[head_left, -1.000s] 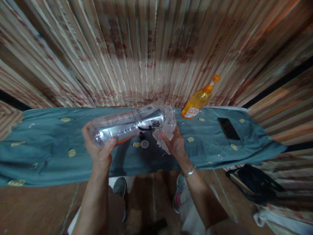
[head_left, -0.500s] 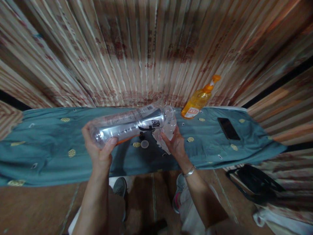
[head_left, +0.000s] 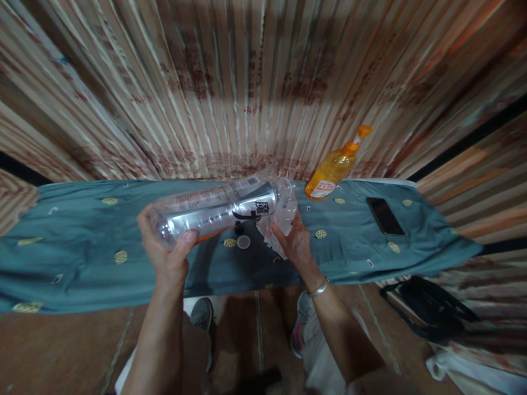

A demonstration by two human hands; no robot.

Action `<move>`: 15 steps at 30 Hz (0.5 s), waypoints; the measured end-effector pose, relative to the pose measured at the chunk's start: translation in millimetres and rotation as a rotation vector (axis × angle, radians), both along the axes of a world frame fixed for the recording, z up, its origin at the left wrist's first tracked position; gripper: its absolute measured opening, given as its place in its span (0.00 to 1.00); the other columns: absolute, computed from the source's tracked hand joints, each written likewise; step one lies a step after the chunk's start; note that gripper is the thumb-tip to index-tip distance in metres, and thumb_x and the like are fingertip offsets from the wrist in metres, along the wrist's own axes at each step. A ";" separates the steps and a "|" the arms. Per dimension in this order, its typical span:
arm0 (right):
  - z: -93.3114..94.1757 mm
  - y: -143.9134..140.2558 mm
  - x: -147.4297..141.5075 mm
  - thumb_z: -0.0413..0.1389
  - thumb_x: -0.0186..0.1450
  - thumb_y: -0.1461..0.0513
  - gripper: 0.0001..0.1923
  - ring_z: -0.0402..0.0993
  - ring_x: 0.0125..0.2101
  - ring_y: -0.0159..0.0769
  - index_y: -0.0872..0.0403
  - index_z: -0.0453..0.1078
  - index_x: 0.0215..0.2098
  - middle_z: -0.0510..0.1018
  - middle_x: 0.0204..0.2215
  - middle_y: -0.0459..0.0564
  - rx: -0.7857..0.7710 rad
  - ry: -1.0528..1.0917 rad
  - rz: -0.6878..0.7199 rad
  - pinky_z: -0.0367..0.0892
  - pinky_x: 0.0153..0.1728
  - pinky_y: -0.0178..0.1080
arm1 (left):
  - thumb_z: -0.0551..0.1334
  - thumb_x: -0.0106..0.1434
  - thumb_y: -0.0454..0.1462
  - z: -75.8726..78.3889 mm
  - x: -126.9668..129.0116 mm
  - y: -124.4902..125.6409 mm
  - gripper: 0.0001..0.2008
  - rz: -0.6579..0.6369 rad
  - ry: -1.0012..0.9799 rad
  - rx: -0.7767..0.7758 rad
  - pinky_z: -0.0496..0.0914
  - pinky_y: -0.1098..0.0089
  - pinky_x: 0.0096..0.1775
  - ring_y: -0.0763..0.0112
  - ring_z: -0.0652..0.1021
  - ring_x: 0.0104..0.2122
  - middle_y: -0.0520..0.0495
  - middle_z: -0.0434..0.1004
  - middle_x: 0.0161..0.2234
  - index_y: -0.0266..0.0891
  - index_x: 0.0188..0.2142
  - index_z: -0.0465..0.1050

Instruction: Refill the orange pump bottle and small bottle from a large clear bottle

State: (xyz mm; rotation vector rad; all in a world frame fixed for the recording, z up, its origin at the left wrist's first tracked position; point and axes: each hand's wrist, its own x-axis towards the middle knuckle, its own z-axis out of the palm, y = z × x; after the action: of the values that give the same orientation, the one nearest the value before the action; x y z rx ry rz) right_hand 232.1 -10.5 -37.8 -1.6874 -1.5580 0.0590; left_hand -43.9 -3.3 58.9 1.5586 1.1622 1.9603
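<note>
My left hand (head_left: 167,241) is wrapped round the base of a clear plastic bottle (head_left: 214,211) with a silver label and black lettering. The bottle lies tilted in the air, its neck pointing right and slightly up. Closed on a crumpled, whitish see-through piece (head_left: 286,211) is my right hand (head_left: 295,238), just beside the bottle's neck; whether it is thin plastic or tissue I cannot tell. Below the bottle, a small round translucent cap (head_left: 244,242) rests on the green cloth (head_left: 90,274). A small dark object (head_left: 239,229) is partly hidden there.
An orange pump bottle (head_left: 331,173) stands at the back, right of my hands. Farther right lies a black phone (head_left: 385,216). Behind the cloth-covered table hangs a pleated curtain (head_left: 230,82). A black bag (head_left: 432,310) is at the lower right.
</note>
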 end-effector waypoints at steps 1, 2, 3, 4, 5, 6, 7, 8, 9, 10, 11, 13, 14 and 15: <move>0.4 -0.1 -0.4 0.57 0.68 0.44 0.42 0.80 0.50 0.55 0.62 0.55 0.69 0.79 0.52 0.69 -0.006 0.000 -0.009 0.78 0.47 0.56 | 0.72 0.47 0.54 -0.3 -0.2 0.2 0.35 -0.002 -0.006 0.004 0.69 0.56 0.48 0.56 0.78 0.45 0.47 0.75 0.46 0.45 0.51 0.70; 0.8 -0.2 -0.7 0.57 0.68 0.44 0.42 0.80 0.50 0.55 0.62 0.55 0.69 0.80 0.52 0.69 -0.012 0.000 -0.015 0.78 0.47 0.56 | 0.73 0.46 0.53 -0.6 -0.3 0.6 0.35 -0.001 -0.009 0.010 0.69 0.56 0.48 0.56 0.77 0.45 0.47 0.75 0.46 0.45 0.51 0.70; 1.2 -0.3 -1.0 0.57 0.68 0.44 0.42 0.80 0.50 0.55 0.62 0.55 0.69 0.80 0.52 0.69 -0.016 0.001 -0.017 0.78 0.47 0.56 | 0.73 0.46 0.53 -0.8 -0.5 1.1 0.35 0.003 -0.009 0.016 0.69 0.56 0.49 0.56 0.77 0.44 0.47 0.75 0.46 0.45 0.51 0.70; 1.5 -0.5 -1.2 0.56 0.68 0.43 0.42 0.80 0.49 0.55 0.62 0.56 0.68 0.80 0.51 0.69 -0.017 0.003 -0.017 0.78 0.47 0.56 | 0.73 0.46 0.54 -1.0 -0.7 1.6 0.35 0.007 -0.007 0.023 0.69 0.56 0.49 0.56 0.77 0.44 0.48 0.75 0.46 0.45 0.51 0.70; 1.8 -0.6 -1.3 0.56 0.68 0.43 0.41 0.80 0.49 0.55 0.61 0.56 0.68 0.80 0.51 0.69 -0.016 0.005 -0.015 0.78 0.47 0.56 | 0.72 0.46 0.54 -1.1 -0.9 2.1 0.35 0.009 -0.003 0.027 0.69 0.56 0.49 0.56 0.77 0.45 0.48 0.74 0.46 0.45 0.51 0.70; 1.9 -0.6 -1.3 0.56 0.68 0.42 0.41 0.80 0.49 0.54 0.61 0.57 0.68 0.81 0.51 0.68 -0.012 0.006 -0.013 0.78 0.47 0.56 | 0.72 0.46 0.55 -1.2 -1.1 2.5 0.35 0.010 0.001 0.031 0.68 0.56 0.50 0.56 0.77 0.45 0.47 0.74 0.46 0.45 0.51 0.70; 1.9 -0.6 -1.3 0.55 0.68 0.42 0.41 0.81 0.48 0.54 0.60 0.57 0.68 0.81 0.50 0.68 -0.005 0.006 -0.012 0.78 0.46 0.56 | 0.72 0.46 0.54 -1.4 -1.3 2.7 0.35 0.013 0.004 0.035 0.68 0.56 0.50 0.56 0.77 0.46 0.47 0.74 0.46 0.44 0.51 0.70; 1.8 -0.5 -1.4 0.54 0.68 0.41 0.41 0.81 0.48 0.54 0.60 0.58 0.67 0.81 0.50 0.68 0.004 0.004 -0.011 0.78 0.46 0.56 | 0.73 0.46 0.54 -1.5 -1.4 2.8 0.35 0.020 0.007 0.039 0.68 0.56 0.51 0.56 0.76 0.46 0.47 0.74 0.46 0.44 0.51 0.70; 1.6 -0.4 -1.5 0.54 0.68 0.40 0.42 0.81 0.48 0.54 0.61 0.58 0.67 0.81 0.50 0.69 0.016 0.002 -0.013 0.78 0.46 0.56 | 0.73 0.46 0.54 -1.6 -1.5 2.8 0.35 0.027 0.009 0.042 0.68 0.56 0.51 0.56 0.76 0.46 0.47 0.74 0.46 0.43 0.51 0.70; 1.3 -0.2 -1.7 0.54 0.68 0.39 0.42 0.81 0.47 0.54 0.62 0.59 0.66 0.81 0.49 0.69 0.025 -0.001 -0.016 0.79 0.46 0.56 | 0.73 0.46 0.54 -1.7 -1.5 2.6 0.35 0.032 0.010 0.041 0.68 0.55 0.51 0.57 0.76 0.46 0.47 0.74 0.46 0.43 0.51 0.70; 1.0 0.0 -2.0 0.53 0.68 0.39 0.43 0.82 0.47 0.54 0.63 0.59 0.66 0.81 0.49 0.70 0.033 -0.004 -0.021 0.79 0.45 0.55 | 0.73 0.46 0.54 -1.8 -1.4 2.4 0.35 0.035 0.010 0.036 0.68 0.55 0.51 0.57 0.76 0.46 0.47 0.75 0.46 0.43 0.51 0.70; 0.6 0.3 -2.6 0.53 0.68 0.39 0.44 0.82 0.47 0.54 0.66 0.58 0.66 0.81 0.49 0.71 0.043 -0.010 -0.027 0.79 0.46 0.56 | 0.72 0.46 0.55 -1.5 -1.1 1.9 0.36 0.029 0.005 0.025 0.69 0.54 0.51 0.56 0.77 0.45 0.47 0.75 0.46 0.44 0.51 0.70; 0.5 0.4 -2.8 0.52 0.69 0.39 0.44 0.82 0.48 0.54 0.65 0.57 0.66 0.80 0.50 0.72 0.044 -0.012 -0.027 0.78 0.47 0.56 | 0.72 0.46 0.55 -1.3 -0.8 1.8 0.36 0.023 0.002 0.024 0.69 0.54 0.51 0.56 0.77 0.45 0.47 0.75 0.46 0.45 0.51 0.70; 0.4 0.5 -2.9 0.52 0.69 0.39 0.43 0.81 0.49 0.54 0.64 0.57 0.67 0.80 0.51 0.72 0.045 -0.014 -0.027 0.78 0.47 0.56 | 0.72 0.46 0.55 -0.9 -0.6 1.8 0.35 0.021 0.000 0.026 0.69 0.54 0.51 0.56 0.77 0.45 0.47 0.75 0.46 0.45 0.51 0.70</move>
State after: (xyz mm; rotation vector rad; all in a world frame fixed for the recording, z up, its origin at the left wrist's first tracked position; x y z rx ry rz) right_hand 229.2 -10.0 -37.5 -1.6764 -1.5361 -0.0018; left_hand -44.5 -1.5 57.9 1.5648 1.1626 1.9965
